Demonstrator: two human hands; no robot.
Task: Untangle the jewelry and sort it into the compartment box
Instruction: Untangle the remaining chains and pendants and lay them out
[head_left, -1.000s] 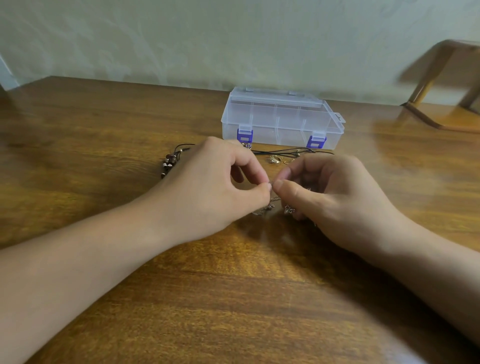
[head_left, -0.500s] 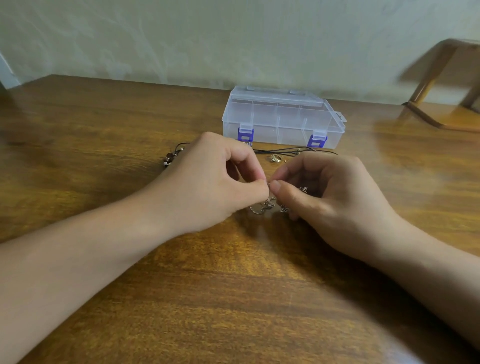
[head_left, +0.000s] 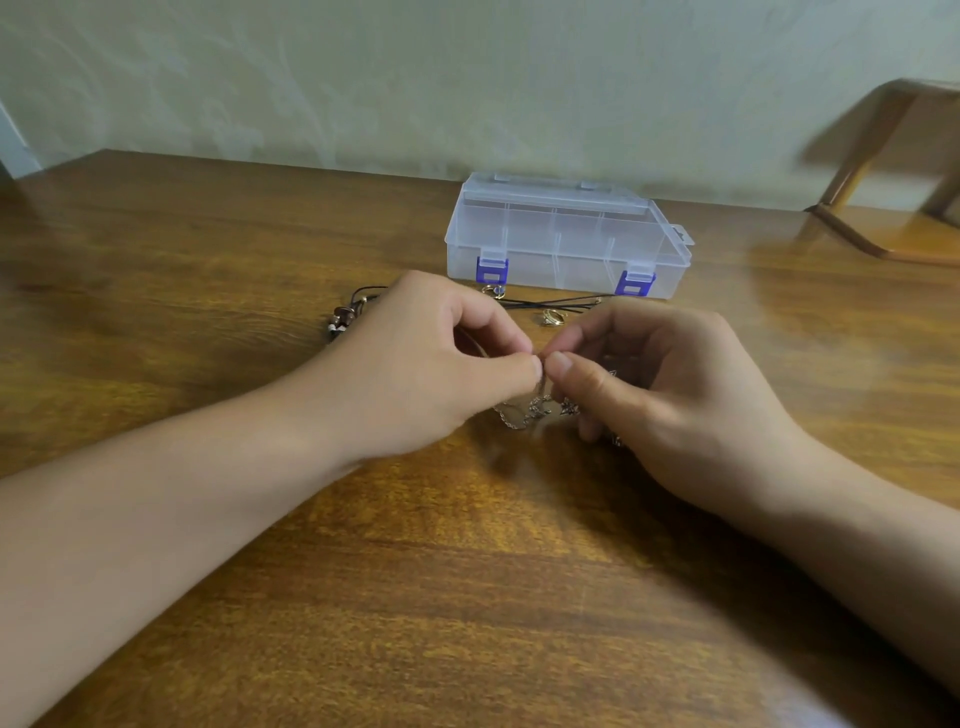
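My left hand (head_left: 426, 358) and my right hand (head_left: 670, 395) meet fingertip to fingertip over the table, both pinching a thin silver chain (head_left: 524, 413) with small charms that hangs down between them onto the wood. Behind the hands lie a black cord necklace (head_left: 550, 301) with brown beads (head_left: 340, 319) at its left end, a gold ring (head_left: 551, 317) and a small gold piece (head_left: 493, 291). The clear compartment box (head_left: 566, 239) with blue latches stands closed just beyond them.
The wooden table (head_left: 467, 571) stretches wide in front of and to the left of my hands. A wooden stand (head_left: 883, 208) sits at the far right by the wall.
My hands have stayed together on the chain, lifting slightly; the chain's loop hangs a little lower and more in view below my fingertips.
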